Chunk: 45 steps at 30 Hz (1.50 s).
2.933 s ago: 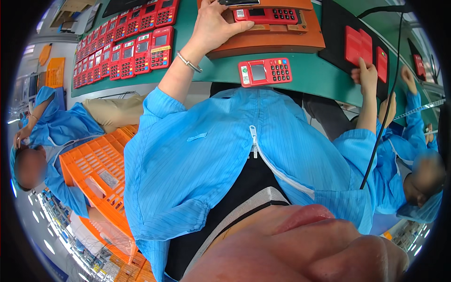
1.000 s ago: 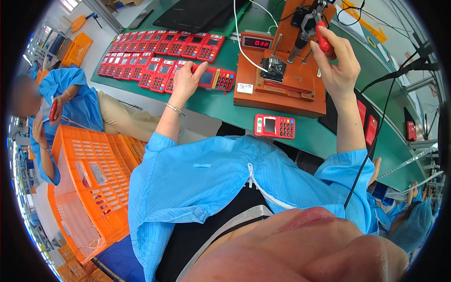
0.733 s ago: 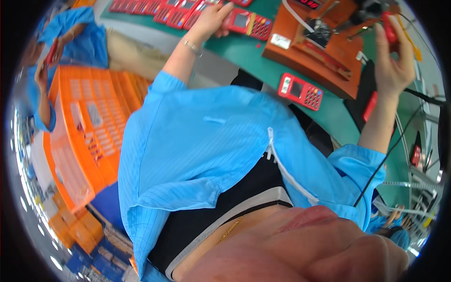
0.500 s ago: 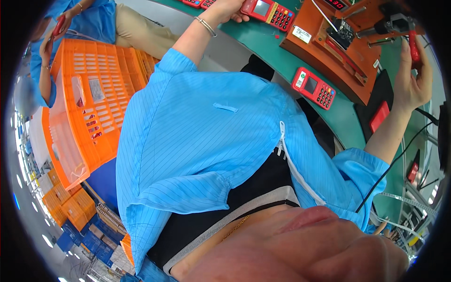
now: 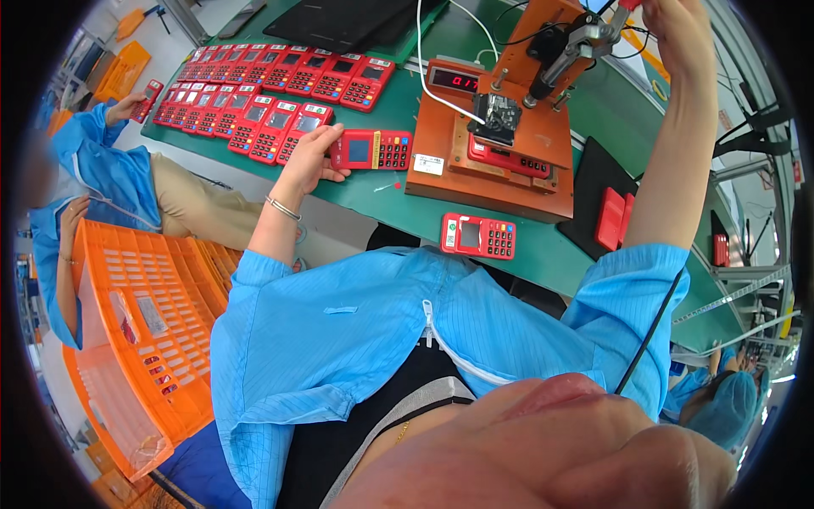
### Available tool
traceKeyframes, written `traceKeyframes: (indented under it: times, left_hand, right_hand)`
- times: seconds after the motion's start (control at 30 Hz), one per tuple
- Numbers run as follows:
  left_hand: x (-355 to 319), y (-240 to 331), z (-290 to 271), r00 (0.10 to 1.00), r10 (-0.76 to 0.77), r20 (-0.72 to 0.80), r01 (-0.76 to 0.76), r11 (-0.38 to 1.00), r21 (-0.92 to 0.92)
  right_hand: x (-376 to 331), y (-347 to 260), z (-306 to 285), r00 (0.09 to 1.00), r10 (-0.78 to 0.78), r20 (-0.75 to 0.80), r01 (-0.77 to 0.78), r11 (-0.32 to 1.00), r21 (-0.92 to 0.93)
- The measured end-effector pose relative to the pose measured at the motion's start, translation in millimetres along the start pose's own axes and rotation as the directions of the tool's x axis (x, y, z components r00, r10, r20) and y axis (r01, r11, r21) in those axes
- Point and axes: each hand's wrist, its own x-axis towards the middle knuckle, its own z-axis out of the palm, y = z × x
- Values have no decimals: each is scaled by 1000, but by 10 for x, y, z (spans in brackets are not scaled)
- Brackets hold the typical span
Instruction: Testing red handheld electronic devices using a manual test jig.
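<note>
My left hand [image 5: 312, 163] grips the near end of a red card payment terminal [image 5: 360, 151] with a grey screen and dark keys, held over the green table. At the upper edge, my right hand [image 5: 676, 38] is closed round the red handle [image 5: 628, 4] of a metal toggle clamp [image 5: 585, 42], its fingers partly cut off. That clamp stands on an orange-brown test fixture [image 5: 509, 191]. Inside the fixture lies another red terminal [image 5: 521, 161], beneath a black block [image 5: 496, 117]. In front of the fixture, a labelled red terminal [image 5: 477, 236] rests near the table edge.
Rows of red terminals [image 5: 254, 127] cover the table's left part. A digital display [image 5: 455, 79] and white cable stand behind the fixture. Red covers [image 5: 612, 218] lie on a black mat [image 5: 585, 199]. Orange crates [image 5: 153, 314] and a co-worker [image 5: 102, 165] holding a terminal are at left.
The view has turned, bringing the terminal rows into sight. My right hand and the clamp handle have swung farther up and away. My left hand still holds its terminal.
</note>
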Motion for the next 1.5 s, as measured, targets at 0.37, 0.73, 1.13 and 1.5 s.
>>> traceKeyframes:
  times: [0.37, 0.73, 1.13, 1.5]
  left_hand:
    - [-170, 13, -113, 980, 198, -7, -196, 965, -171]
    - [-321, 100, 102, 694, 719, 48, -719, 695, -10]
    - [-434, 88, 284, 670, 739, 66, -741, 671, 12]
    - [-421, -26, 14, 746, 665, 25, -640, 727, -247]
  right_hand:
    - [89, 252, 80, 985, 99, -139, -127, 968, -214]
    - [-2078, 1771, -275, 980, 74, 183, -4, 933, -359]
    - [-1913, 1656, -3, 861, 353, 366, -389, 921, 27]
    - [-2889, 1448, -971, 879, 476, -14, -473, 877, 89]
